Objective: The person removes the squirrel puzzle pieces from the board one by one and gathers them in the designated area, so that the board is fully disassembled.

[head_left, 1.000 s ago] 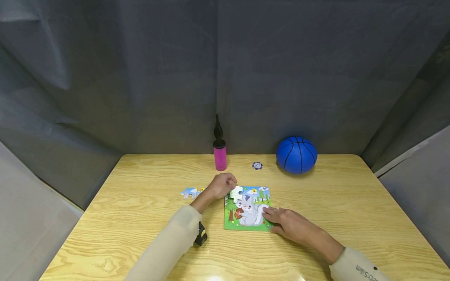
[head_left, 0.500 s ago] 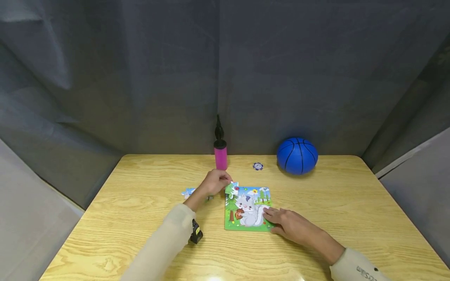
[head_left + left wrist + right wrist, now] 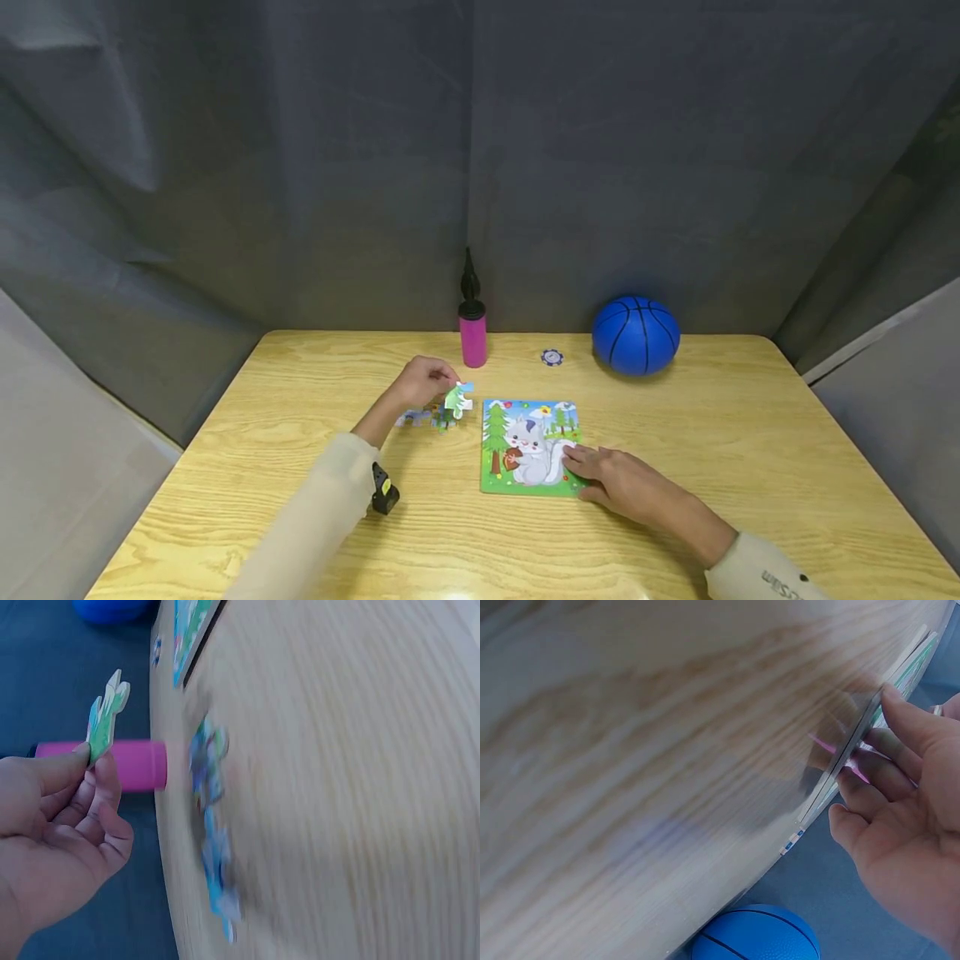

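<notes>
Thumb and fingertips of my left hand [image 3: 425, 382] pinch a green, white and blue jigsaw piece [image 3: 458, 400], raised above the table in the left wrist view. Below it lie loose jigsaw pieces [image 3: 208, 761], blurred in that view and partly covered by the hand in the head view. To their right is a square puzzle board [image 3: 534, 477] with a grey squirrel, an acorn and trees. My right hand [image 3: 618, 479] rests at the board's right side, fingers extended over its edge and thumb by the lower right corner. The right wrist view shows the thumb [image 3: 900, 712] against the board's edge.
A pink hand pump [image 3: 472, 337] with a black nozzle stands at the back of the wooden table [image 3: 525, 550]. Right of it lie a blue-and-white poker chip [image 3: 552, 357] and a blue basketball [image 3: 636, 335]. Dark cloth hangs behind.
My left hand has moved left, away from the board's upper left corner, carrying the jigsaw piece, turned from its white back to its printed side. My right hand has stayed in place.
</notes>
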{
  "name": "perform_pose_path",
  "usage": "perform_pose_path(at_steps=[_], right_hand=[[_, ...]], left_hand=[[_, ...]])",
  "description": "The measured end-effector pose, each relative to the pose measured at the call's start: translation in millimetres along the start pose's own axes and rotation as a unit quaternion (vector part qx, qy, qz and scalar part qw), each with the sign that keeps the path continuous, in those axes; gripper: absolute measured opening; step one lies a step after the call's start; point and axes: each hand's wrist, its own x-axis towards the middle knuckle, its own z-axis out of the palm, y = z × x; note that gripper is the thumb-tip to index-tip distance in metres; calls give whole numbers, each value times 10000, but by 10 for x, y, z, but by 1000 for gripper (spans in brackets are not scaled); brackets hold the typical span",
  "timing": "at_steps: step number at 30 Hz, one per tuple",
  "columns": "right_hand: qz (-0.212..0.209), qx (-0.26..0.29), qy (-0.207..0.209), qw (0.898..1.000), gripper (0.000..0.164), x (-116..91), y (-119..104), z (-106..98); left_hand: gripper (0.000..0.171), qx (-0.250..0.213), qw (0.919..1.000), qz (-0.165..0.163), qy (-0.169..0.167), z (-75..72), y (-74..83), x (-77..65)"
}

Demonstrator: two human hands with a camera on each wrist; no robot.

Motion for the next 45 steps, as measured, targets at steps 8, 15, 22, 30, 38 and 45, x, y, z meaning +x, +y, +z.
perform_pose_path(at_steps=[8,15,22,30,38,45], right_hand=[[-31,-28,74,10000,47,-12,18,14],[-1,-27,45,10000,47,-15,13,9],[82,-65,9,9999,47,-19,1,-13],[103,-19,-29,9999,48,-23,0,-6],[70,-6,45,10000,48,-38,10,8],[71,1,22,10000,48,-46,-8,-4]], left_hand=[[17,-3,10000,-54,11,-345,-130,-120],[20,83,9995,-295,81,-644,-348,-242],[19,273,9970,-702,163,-810,-599,-306],[17,440,9950,-895,-13,-835,-772,-338],[15,717,9930,-940,57,-765,-792,-340],[14,1066,9883,-1082,111,-694,-814,-347]])
